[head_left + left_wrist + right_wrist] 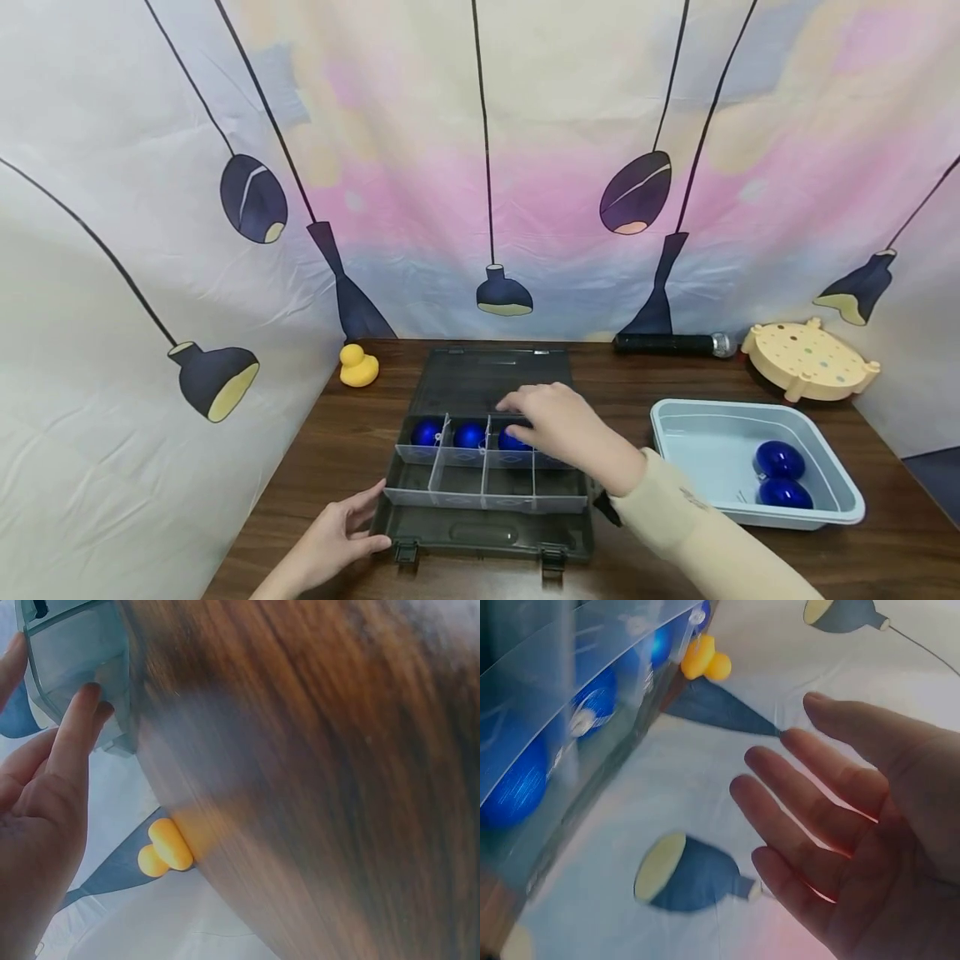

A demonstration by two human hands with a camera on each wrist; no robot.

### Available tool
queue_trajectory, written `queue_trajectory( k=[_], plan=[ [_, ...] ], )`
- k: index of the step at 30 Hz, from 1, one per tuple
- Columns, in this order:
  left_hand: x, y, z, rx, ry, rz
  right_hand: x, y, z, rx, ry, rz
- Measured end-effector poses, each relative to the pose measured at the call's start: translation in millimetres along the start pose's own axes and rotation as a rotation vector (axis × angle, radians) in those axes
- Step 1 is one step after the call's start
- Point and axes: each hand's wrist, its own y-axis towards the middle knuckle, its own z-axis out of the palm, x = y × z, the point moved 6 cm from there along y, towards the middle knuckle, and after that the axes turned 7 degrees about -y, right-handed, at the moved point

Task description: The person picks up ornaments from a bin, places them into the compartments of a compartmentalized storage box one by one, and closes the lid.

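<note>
A dark see-through compartment box (483, 523) stands on the table with its lid (491, 379) lying back. Blue balls with small silvery caps, such as this blue ball (469, 434), sit one per compartment along its back row. My left hand (333, 537) touches the box's left front corner, fingers extended along its side. Over the right end of the back row hovers my right hand (566, 421), its fingers spread and nothing in them. It partly hides the balls there; the right wrist view shows the nearest blue ball (514, 780) in its compartment.
Right of the box is a pale blue tray (701, 406) with two blue balls (780, 461) in it. A yellow rubber duck (358, 367) stands at the back left. A black microphone (675, 345) and a round cream-coloured spotted object (810, 360) lie at the back right.
</note>
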Motion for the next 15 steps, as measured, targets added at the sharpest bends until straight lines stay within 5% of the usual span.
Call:
queue_trajectory(
  k=[8, 15],
  plan=[
    [0.3, -0.6, 0.7, 0.003, -0.006, 0.003, -43.0, -62.6, -7.1, -0.128, -0.153, 0.106],
    [-0.4, 0.4, 0.6, -0.002, 0.001, 0.017, -87.4, -116.9, -10.9, -0.143, -0.104, 0.258]
  ],
)
